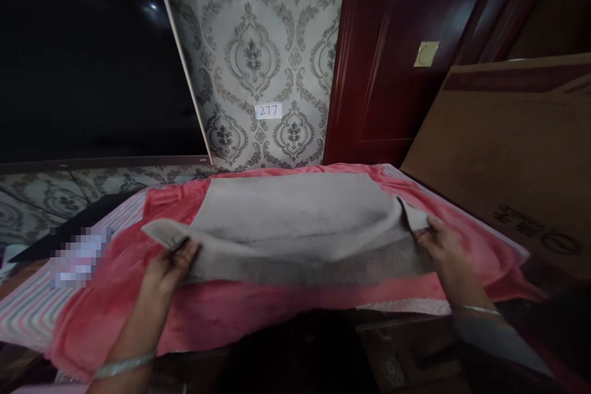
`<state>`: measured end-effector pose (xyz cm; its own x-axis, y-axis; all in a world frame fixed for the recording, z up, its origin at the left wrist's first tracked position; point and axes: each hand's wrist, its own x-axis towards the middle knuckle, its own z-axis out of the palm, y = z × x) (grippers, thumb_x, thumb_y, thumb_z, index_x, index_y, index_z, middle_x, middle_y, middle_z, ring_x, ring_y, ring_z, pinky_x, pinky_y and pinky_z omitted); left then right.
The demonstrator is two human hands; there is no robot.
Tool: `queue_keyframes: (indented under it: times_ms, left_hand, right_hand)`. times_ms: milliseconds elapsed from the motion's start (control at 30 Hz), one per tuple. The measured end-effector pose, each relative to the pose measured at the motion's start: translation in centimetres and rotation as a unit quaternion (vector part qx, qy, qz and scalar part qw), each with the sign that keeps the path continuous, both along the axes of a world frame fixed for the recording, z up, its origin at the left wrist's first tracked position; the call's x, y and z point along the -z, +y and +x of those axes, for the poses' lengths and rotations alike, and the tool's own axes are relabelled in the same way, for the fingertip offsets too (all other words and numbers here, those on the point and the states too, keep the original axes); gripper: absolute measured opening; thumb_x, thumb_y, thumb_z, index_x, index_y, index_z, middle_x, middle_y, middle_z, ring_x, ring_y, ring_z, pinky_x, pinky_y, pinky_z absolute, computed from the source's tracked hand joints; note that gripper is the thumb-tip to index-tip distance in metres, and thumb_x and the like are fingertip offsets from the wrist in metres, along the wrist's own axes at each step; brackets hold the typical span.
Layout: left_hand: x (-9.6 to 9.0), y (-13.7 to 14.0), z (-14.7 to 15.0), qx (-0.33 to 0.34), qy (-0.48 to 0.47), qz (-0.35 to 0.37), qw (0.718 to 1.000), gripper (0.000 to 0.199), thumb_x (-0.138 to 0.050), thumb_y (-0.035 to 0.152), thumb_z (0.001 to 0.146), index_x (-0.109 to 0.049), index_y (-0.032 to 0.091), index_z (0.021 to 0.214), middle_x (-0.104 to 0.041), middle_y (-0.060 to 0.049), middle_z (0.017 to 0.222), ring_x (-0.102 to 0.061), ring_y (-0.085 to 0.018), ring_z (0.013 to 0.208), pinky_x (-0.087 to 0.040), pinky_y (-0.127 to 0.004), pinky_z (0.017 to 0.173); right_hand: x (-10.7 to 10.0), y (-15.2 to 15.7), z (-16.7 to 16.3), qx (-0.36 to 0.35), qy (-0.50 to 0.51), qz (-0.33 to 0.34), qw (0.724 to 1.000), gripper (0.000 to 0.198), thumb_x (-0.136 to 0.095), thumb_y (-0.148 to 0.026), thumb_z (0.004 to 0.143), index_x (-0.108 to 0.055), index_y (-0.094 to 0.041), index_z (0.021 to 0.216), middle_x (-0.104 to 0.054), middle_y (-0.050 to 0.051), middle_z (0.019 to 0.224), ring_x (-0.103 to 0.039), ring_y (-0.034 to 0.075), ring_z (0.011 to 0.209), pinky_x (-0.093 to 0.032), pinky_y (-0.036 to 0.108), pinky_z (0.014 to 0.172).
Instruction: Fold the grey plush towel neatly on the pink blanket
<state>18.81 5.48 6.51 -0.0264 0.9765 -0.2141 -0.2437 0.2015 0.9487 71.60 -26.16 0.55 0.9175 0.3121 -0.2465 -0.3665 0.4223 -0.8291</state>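
Note:
A light grey cloth point(295, 203), perhaps a towel, lies spread over a pink plush blanket point(217, 314). Its near edge is lifted and sags between my two hands. My left hand point(174, 265) is closed on the near left part, and a corner flap sticks out past the fingers. At the near right part my right hand point(434, 240) pinches the same cloth, whose edge folds over there. Some fingertips are hidden under or behind the fabric. The far half of the cloth rests flat on the blanket.
A striped sheet point(34, 305) shows beneath the blanket at the left. A large cardboard box point(503, 148) stands at the right, by a dark red door point(388, 61). Behind are a television point(92, 61) and patterned wallpaper with a label point(268, 111) reading 277.

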Motion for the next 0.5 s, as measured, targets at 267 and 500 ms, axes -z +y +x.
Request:
queue_keyframes:
  times_ms: [267,500]
  left_hand:
    - [2.5,1.2,0.7,0.020,-0.090,-0.099,0.991,0.014,-0.051,0.009,0.069,-0.058,0.016,0.079,-0.068,-0.014,0.098,-0.069,-0.027,0.104,-0.060,-0.042,0.090]
    - [2.7,4.5,-0.9,0.082,0.302,0.176,0.933,0.027,-0.064,0.034,0.067,-0.067,0.019,0.090,-0.073,-0.008,0.102,-0.067,-0.027,0.104,-0.056,-0.039,0.092]
  right_hand:
    - [4.2,0.8,-1.5,-0.066,-0.020,0.013,0.998,0.012,-0.061,-0.015,0.080,-0.061,-0.021,0.091,-0.071,0.008,0.098,-0.072,0.018,0.092,-0.061,0.034,0.089]
    - [3.5,0.1,0.6,0.004,-0.307,-0.267,0.913,0.029,-0.060,-0.023,0.079,-0.069,-0.023,0.107,-0.071,0.009,0.116,-0.063,0.027,0.118,-0.048,0.050,0.106]
